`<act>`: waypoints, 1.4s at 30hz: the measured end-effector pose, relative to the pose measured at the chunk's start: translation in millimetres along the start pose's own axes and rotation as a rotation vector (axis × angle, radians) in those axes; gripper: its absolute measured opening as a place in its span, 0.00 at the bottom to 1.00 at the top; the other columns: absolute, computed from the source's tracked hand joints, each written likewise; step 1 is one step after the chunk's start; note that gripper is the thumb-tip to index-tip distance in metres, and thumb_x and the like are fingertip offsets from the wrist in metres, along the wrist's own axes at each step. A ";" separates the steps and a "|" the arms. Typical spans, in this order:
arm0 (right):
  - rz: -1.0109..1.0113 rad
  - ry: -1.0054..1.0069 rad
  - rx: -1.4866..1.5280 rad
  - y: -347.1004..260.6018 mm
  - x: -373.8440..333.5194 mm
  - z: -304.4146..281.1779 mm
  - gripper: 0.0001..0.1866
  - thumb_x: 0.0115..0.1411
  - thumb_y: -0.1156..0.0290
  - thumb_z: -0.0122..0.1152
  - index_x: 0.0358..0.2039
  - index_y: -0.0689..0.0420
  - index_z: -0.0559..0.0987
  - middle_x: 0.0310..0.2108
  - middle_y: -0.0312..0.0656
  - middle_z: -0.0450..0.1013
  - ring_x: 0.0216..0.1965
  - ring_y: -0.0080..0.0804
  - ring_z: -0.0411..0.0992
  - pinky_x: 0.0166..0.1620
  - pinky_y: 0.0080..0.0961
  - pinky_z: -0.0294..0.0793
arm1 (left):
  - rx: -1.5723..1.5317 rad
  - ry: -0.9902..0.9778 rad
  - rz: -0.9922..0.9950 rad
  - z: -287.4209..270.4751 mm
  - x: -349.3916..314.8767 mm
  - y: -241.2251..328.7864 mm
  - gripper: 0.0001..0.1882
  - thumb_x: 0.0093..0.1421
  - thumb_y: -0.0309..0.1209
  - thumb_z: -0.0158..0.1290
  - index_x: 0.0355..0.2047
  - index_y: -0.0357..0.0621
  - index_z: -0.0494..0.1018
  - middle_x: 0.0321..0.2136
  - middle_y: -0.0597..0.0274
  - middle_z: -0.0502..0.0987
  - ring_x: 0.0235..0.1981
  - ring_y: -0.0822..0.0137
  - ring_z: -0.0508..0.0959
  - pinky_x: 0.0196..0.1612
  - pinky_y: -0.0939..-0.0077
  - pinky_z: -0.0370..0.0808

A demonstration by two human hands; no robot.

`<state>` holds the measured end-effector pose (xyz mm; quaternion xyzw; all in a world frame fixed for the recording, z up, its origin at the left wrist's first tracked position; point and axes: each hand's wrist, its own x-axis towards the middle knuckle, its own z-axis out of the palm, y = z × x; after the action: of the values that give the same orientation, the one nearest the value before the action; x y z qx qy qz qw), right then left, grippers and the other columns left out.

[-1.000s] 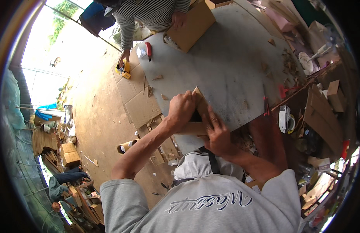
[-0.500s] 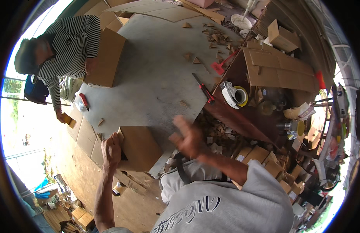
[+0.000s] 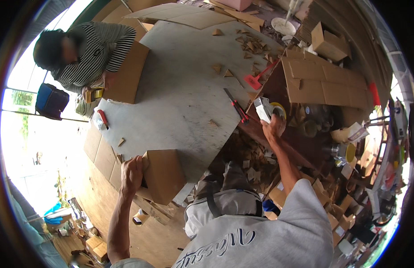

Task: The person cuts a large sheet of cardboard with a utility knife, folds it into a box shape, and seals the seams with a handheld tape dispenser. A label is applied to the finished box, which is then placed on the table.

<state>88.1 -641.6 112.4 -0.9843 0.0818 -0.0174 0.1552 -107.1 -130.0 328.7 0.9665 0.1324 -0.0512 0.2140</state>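
A small brown cardboard box (image 3: 166, 172) stands at the near edge of the grey tabletop, its open side toward my left hand. My left hand (image 3: 132, 172) is closed on the box's left edge, fingers bent over the cardboard. Over to the right, my right hand (image 3: 274, 128) is wrapped round a tape dispenser (image 3: 262, 108), white and grey with a yellow-rimmed roll. The dispenser is at the corner of the dark red surface, and the hand partly hides the roll. A black and red cutter knife (image 3: 237, 107) lies on the tabletop just left of it.
Across the grey table (image 3: 184, 80), a co-worker in a striped top (image 3: 99, 49) holds a yellow tape dispenser (image 3: 94, 94) beside a larger carton (image 3: 128, 76). A red-handled cutter (image 3: 103, 119), a red swatter-like tool (image 3: 252, 81) and several cardboard scraps (image 3: 254, 46) lie about.
My right hand has moved right and taken hold of the tape dispenser. My left hand stays on the box, which has tilted slightly. The co-worker's dispenser has come up to the larger carton.
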 end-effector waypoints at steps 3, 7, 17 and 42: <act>-0.304 0.217 0.159 -26.1 -28.6 -22.1 0.30 0.55 0.57 0.78 0.48 0.69 0.80 0.46 0.60 0.80 0.54 0.63 0.76 0.64 0.52 0.71 | -0.032 0.024 0.056 -0.4 -2.0 -1.8 0.16 0.75 0.34 0.47 0.33 0.38 0.77 0.29 0.41 0.78 0.31 0.37 0.78 0.34 0.51 0.74; -0.844 0.296 0.385 -109.3 -60.1 -62.2 0.27 0.56 0.60 0.75 0.46 0.70 0.79 0.42 0.57 0.79 0.48 0.60 0.78 0.62 0.52 0.73 | -0.180 0.053 0.028 -3.6 -6.8 0.3 0.16 0.74 0.34 0.50 0.55 0.39 0.79 0.40 0.40 0.83 0.41 0.40 0.83 0.46 0.55 0.80; -1.373 0.076 0.407 -282.0 -104.5 -120.4 0.25 0.39 0.75 0.66 0.42 0.65 0.80 0.39 0.50 0.81 0.46 0.48 0.81 0.67 0.47 0.71 | -0.335 0.325 0.640 -21.1 -16.5 -21.8 0.39 0.61 0.28 0.65 0.71 0.42 0.65 0.66 0.39 0.70 0.59 0.39 0.77 0.60 0.51 0.78; -0.991 -0.511 0.134 -358.4 -186.5 -206.1 0.25 0.54 0.53 0.78 0.26 0.61 0.75 0.24 0.56 0.76 0.28 0.59 0.76 0.37 0.51 0.74 | -1.059 0.366 -0.108 -21.7 -6.4 -29.5 0.06 0.73 0.21 0.50 0.36 0.34 0.74 0.27 0.61 0.78 0.30 0.73 0.77 0.36 0.75 0.78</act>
<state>-52.4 -336.7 417.4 -0.8658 -0.4322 0.1457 0.2056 -120.5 -96.5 337.4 0.7120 0.2243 0.1798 0.6407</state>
